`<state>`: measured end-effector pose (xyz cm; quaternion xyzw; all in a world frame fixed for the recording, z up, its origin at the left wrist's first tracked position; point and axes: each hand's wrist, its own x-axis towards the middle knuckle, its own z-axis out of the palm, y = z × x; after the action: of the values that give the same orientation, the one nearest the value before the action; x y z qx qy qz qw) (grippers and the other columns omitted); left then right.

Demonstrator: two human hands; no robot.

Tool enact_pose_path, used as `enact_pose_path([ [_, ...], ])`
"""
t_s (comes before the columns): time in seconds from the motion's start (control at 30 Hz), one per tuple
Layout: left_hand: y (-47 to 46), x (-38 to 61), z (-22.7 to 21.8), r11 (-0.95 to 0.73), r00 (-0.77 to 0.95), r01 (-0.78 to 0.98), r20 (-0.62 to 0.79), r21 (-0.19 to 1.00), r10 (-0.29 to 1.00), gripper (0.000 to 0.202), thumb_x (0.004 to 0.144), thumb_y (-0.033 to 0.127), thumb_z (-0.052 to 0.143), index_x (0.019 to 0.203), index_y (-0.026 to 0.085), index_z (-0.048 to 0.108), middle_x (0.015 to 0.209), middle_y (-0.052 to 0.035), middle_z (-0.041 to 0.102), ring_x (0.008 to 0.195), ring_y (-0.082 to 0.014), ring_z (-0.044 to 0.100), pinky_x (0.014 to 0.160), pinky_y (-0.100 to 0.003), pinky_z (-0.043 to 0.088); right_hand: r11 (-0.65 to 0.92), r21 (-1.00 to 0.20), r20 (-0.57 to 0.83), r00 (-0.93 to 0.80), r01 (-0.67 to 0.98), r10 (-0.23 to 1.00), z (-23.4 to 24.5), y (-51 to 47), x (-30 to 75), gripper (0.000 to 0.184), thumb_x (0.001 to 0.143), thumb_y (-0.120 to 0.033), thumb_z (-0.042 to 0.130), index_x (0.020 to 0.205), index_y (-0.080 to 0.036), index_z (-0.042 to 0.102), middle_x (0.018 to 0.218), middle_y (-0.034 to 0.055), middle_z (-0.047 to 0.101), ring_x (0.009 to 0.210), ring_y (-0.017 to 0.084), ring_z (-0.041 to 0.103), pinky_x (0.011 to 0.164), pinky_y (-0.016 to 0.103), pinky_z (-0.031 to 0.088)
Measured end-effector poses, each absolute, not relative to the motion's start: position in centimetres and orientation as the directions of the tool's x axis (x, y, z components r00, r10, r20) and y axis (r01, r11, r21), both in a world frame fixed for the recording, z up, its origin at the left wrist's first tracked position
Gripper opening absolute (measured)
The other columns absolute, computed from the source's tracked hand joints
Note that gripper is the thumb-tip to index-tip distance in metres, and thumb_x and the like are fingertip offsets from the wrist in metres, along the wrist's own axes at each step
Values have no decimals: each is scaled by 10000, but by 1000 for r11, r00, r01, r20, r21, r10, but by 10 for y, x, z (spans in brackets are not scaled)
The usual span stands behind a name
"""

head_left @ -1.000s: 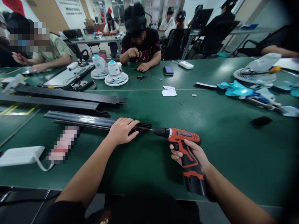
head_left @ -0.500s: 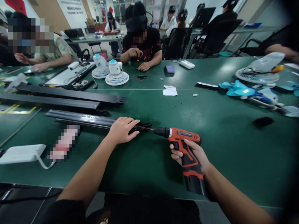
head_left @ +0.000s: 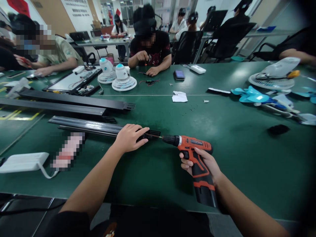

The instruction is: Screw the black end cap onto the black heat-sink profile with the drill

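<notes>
My right hand (head_left: 206, 164) grips the handle of an orange and black cordless drill (head_left: 195, 141), forefinger at the trigger. Its chuck points left, and a long thin bit (head_left: 156, 136) runs from it toward the end of a long black bar (head_left: 98, 126). Over that bar's right end lies my left hand (head_left: 129, 136), thumb on the near side and fingers across the top. Exactly where the bit tip meets the bar is hard to make out. The bar lies flat on the green table (head_left: 158, 177), its far end to the left.
More black bars (head_left: 74, 100) lie behind on the left. Nearer are a phone (head_left: 69, 151) and a white power bank (head_left: 24, 163) with a cable. White fan parts (head_left: 123, 79), paper scraps (head_left: 179, 97) and blue fan blades (head_left: 251, 94) lie farther off. A person (head_left: 149, 46) works opposite.
</notes>
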<state>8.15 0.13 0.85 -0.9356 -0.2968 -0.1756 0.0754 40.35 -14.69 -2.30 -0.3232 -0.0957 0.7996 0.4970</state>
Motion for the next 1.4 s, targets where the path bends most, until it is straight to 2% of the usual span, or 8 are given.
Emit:
enact_pose_path([
  [0.47, 2, 84, 5, -815, 746, 578, 431, -41, 507, 403, 1063, 461, 499, 1290, 179, 675, 1125, -99, 741, 975, -265, 695, 896, -432, 524, -478, -507, -393, -300, -717, 869, -25, -147, 404, 282, 888, -417, 713, 1055, -189, 718, 949, 93, 758, 598, 125, 503, 633, 332, 477],
  [1.4, 2, 83, 6, -824, 750, 566, 435, -33, 498, 390, 1068, 437, 498, 1294, 169, 669, 1127, -108, 746, 1004, -269, 701, 921, -441, 540, -477, -488, -412, -289, -731, 864, -22, -147, 403, 306, 879, -398, 730, 1054, -148, 741, 945, 111, 757, 592, 116, 509, 629, 303, 499],
])
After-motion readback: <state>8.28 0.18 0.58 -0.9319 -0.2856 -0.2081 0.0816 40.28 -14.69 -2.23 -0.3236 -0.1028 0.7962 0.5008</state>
